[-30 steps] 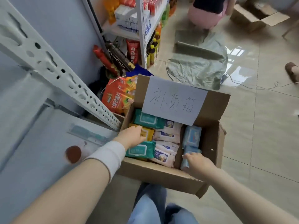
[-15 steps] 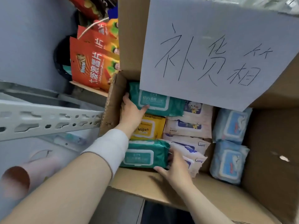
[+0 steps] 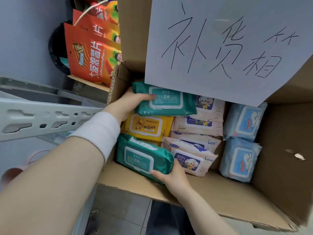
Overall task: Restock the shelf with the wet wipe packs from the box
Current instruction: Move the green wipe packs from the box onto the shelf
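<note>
An open cardboard box (image 3: pixel 220 199) holds several wet wipe packs. My left hand (image 3: pixel 128 104) grips the left end of the far teal pack (image 3: pixel 169 102), thumb on its lid. My right hand (image 3: pixel 172 175) grips the right end of the near teal pack (image 3: pixel 142 156), which is tilted up off the box floor. Between them lies a yellow pack (image 3: pixel 149 128). Pink baby-wipe packs (image 3: pixel 191 156) fill the middle and two light blue packs (image 3: pixel 240 158) stand at the right.
A white paper sign (image 3: pixel 228 44) with handwritten characters hangs on the box's far flap. Orange snack bags (image 3: pixel 91 55) stand left of the box. A grey perforated shelf rail (image 3: pixel 45 119) crosses at the left, under my left forearm.
The view has closed in on the box. My left hand has closed around the far teal pack, and my right hand has taken hold of the near teal pack and tipped it up.
</note>
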